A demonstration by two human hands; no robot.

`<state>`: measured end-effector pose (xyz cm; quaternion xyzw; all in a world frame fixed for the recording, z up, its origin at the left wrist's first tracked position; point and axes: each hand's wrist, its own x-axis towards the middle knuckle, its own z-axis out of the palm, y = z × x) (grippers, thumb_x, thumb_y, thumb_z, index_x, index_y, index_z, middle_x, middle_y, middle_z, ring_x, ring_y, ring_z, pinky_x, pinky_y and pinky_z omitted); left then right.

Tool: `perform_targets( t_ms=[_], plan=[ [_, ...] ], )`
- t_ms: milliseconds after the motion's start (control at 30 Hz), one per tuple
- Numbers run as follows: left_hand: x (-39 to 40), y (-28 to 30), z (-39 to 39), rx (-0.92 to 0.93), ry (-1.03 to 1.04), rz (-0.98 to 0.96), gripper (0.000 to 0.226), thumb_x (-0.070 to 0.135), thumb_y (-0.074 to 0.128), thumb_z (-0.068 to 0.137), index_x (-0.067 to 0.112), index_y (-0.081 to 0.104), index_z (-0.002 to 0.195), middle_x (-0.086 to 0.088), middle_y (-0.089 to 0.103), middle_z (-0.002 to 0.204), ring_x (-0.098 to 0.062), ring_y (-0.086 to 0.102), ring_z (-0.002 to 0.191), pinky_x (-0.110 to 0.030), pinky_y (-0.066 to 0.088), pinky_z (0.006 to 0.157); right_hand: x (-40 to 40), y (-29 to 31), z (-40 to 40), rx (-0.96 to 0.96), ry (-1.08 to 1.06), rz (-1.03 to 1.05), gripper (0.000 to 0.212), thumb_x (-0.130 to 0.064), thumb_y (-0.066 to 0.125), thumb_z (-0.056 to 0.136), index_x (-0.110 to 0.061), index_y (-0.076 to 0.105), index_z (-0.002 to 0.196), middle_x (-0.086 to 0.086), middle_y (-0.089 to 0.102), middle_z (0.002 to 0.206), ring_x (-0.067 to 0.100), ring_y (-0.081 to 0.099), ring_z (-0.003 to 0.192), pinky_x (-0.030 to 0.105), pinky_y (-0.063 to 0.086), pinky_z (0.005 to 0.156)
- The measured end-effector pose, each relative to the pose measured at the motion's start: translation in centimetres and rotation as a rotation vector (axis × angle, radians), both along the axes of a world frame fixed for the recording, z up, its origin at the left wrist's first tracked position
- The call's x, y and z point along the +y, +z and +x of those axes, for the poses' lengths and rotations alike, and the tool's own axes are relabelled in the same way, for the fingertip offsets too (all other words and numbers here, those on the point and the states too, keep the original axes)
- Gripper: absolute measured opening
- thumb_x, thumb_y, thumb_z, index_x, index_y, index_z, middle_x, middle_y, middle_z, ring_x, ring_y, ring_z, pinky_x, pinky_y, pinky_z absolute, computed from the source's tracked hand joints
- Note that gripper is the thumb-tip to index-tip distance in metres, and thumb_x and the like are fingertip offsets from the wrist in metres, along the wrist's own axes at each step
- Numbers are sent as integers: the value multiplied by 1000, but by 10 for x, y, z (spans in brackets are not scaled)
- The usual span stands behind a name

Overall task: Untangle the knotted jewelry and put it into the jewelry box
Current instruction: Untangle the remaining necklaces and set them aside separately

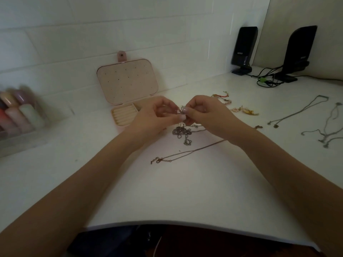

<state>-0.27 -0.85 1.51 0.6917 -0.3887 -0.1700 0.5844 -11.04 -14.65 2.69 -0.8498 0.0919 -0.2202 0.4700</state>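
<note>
A tangled silver chain hangs from my fingertips, its lower bunch resting on the white desk. My left hand and my right hand meet above it, both pinching the chain's upper end between thumb and fingers. Behind my left hand the pink jewelry box lies open, lid upright against the wall, with its ring rolls showing. My left hand hides part of the box's tray. A thin chain with a clasp lies on the desk in front of my hands.
Coloured bracelets and a gold piece lie behind my right hand. Several silver necklaces are spread at the right. Two black speakers with cables stand at the back right. A clear box of pastel bottles sits at the left.
</note>
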Motion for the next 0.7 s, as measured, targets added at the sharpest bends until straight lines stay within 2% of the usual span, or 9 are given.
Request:
perform_targets(
  t_ms=[67, 100, 200, 300, 367, 467, 533, 600, 700],
  plan=[
    [-2, -5, -1, -103, 20, -16, 43, 30, 86, 65, 7, 61, 91, -16, 68, 87, -18, 63, 75, -37, 52, 73, 0, 0, 0, -3, -9, 9, 23, -22, 63, 91, 1, 64, 94, 11, 73, 80, 23, 71, 78, 41, 56, 85],
    [-3, -7, -1, -137, 28, -33, 38, 28, 85, 68, 6, 61, 88, -20, 67, 88, -19, 62, 75, -36, 51, 71, -1, 0, 0, 4, -9, 0, 23, -23, 63, 91, 0, 65, 94, 10, 73, 79, 22, 71, 78, 40, 56, 84],
    [-3, -7, -2, -158, 69, -71, 20, 13, 79, 77, 5, 62, 84, -8, 66, 86, -12, 60, 74, -23, 47, 63, -2, -2, 0, 32, -17, -80, 21, -25, 63, 91, -5, 65, 91, 2, 72, 75, 15, 70, 73, 33, 55, 79],
    [-3, -5, -5, -236, 86, -89, 10, 9, 73, 82, 6, 63, 79, -6, 64, 85, -11, 59, 73, -24, 45, 63, -3, -3, 1, 35, -36, -143, 18, -27, 64, 90, -8, 65, 88, -1, 71, 74, 15, 68, 73, 31, 52, 74],
    [-3, -6, -5, -319, 95, -103, 11, 13, 72, 81, 7, 64, 77, -10, 64, 82, -12, 57, 72, -28, 45, 64, -3, -3, 2, 30, -39, -144, 18, -26, 64, 90, -9, 66, 88, -2, 70, 73, 13, 68, 71, 30, 52, 74],
    [-4, -7, -4, -437, 141, -97, 11, 21, 69, 80, 13, 63, 75, -10, 65, 81, -25, 61, 74, -46, 51, 65, -3, -3, 2, 22, -35, -129, 17, -25, 64, 91, -9, 66, 88, -3, 69, 71, 8, 66, 67, 27, 52, 73],
    [-4, -6, -6, -460, 156, -97, 7, 22, 66, 81, 18, 63, 75, -9, 67, 82, -28, 63, 76, -50, 52, 68, -4, -4, 2, 17, -45, -122, 18, -25, 63, 91, -8, 67, 88, -3, 70, 71, 8, 65, 67, 25, 51, 72],
    [-4, -4, -10, -395, 171, -110, 7, 21, 64, 83, 22, 62, 77, -8, 68, 85, -26, 65, 80, -50, 54, 75, -4, -4, 2, 20, -55, -125, 18, -26, 64, 91, -8, 68, 88, -3, 69, 70, 8, 65, 67, 25, 51, 70],
    [-3, -2, -13, -318, 187, -128, 13, 11, 59, 93, 18, 57, 82, -2, 69, 84, -16, 68, 79, -34, 57, 76, -4, -6, 2, 30, -45, -132, 14, -23, 67, 89, -9, 67, 85, 0, 70, 71, 12, 66, 68, 26, 52, 72]
  ],
)
